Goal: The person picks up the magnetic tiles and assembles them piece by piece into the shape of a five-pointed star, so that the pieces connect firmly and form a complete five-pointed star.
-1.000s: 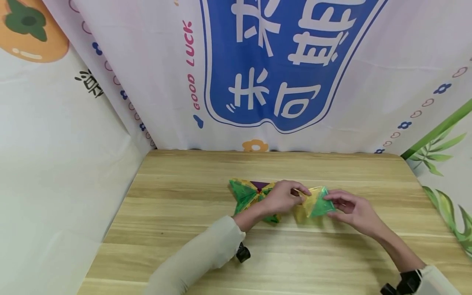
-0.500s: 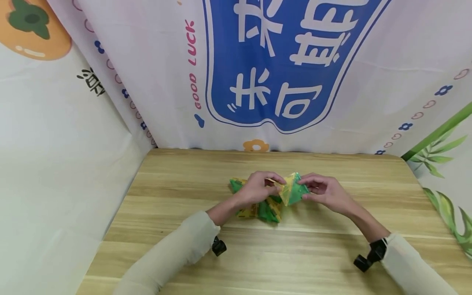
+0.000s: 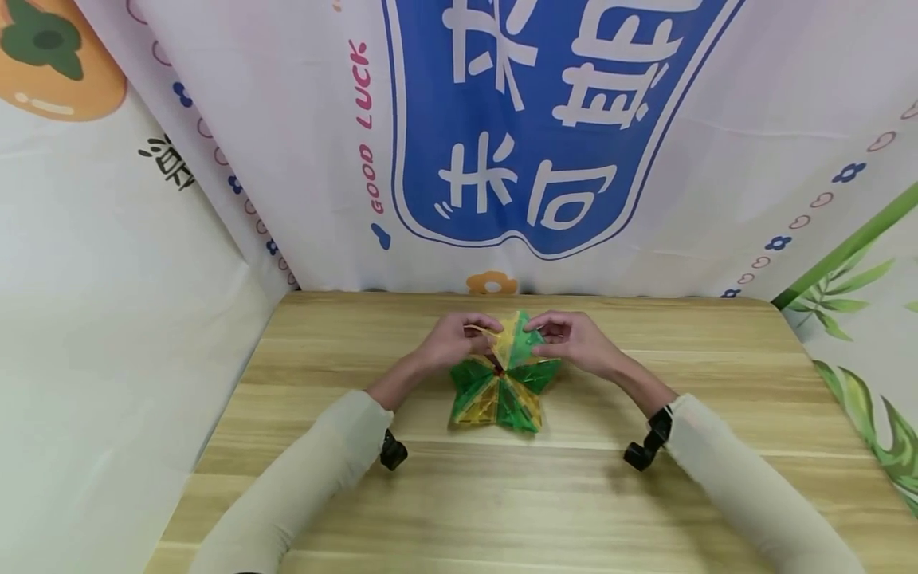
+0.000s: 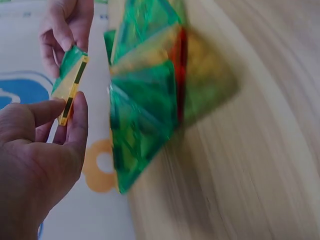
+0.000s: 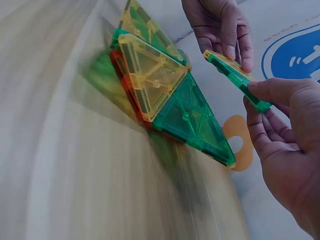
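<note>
A joined pair of triangular magnetic tiles (image 3: 525, 344), one yellow and one green, is held up between both hands. My left hand (image 3: 450, 343) pinches its yellow side between thumb and fingers; my right hand (image 3: 579, 343) pinches the green side. Beneath and nearer to me, a star-shaped build of green and yellow magnetic tiles (image 3: 498, 405) stands on the table. In the left wrist view, red tile edges (image 4: 181, 75) show low on that build (image 4: 142, 120). The right wrist view shows a gap between the held pair (image 5: 239, 80) and the build (image 5: 185, 115).
The wooden table (image 3: 459, 502) reaches back to a printed cloth (image 3: 330, 159) hanging along its far edge. White cloth (image 3: 107, 319) hangs on the left side, and a leaf-patterned cloth (image 3: 861, 319) on the right.
Both hands have carried the tile pair leftward and away from me, from right of the build to above its far side. The near points of the star have come into sight.
</note>
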### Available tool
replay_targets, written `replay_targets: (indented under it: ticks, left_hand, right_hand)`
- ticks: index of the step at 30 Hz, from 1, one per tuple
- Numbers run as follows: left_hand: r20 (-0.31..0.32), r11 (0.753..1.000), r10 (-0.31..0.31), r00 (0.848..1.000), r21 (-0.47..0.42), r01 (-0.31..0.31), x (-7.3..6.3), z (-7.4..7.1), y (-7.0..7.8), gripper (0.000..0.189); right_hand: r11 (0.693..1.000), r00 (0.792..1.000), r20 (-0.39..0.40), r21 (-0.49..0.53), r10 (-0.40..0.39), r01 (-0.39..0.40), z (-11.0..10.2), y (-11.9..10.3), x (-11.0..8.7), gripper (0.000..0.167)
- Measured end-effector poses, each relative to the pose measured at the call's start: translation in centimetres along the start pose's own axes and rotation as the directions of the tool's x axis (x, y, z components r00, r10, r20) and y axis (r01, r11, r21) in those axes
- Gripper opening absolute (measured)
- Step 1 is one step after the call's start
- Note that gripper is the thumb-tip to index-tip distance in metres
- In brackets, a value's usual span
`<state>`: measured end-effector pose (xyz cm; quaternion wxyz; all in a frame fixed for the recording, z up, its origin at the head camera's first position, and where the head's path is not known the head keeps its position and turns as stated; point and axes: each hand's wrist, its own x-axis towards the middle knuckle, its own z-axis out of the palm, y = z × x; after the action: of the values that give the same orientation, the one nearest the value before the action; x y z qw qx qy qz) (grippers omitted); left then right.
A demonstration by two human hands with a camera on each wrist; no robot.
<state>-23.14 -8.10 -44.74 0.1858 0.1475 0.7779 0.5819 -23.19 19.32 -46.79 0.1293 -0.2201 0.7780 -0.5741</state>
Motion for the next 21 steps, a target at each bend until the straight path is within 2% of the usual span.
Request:
replay_targets:
  ticks: [7,14,21]
  left_hand:
    - [0.002,0.995,-0.055,0.999,-0.084,0.055,1.0,-1.3,-1.3,0.025]
    - [0.016,0.996,-0.071,0.997,-0.057,0.072,1.7,-1.8,-2.1,0.024]
    - [0.027,0.999,-0.043,0.999,0.009,0.042,2.1,-2.2,-2.5,0.023]
  right_hand:
    - [0.998,0.998,0.021,0.002,0.058,-0.058,0.2,1.2,2.3,0.034]
    - [0.996,0.996,0.049,0.038,0.080,-0.082,0.4,2.4,3.4,0.034]
    - [0.997,0.997,0.047,0.052,0.063,-0.065,0.6,3.0,3.8,0.035]
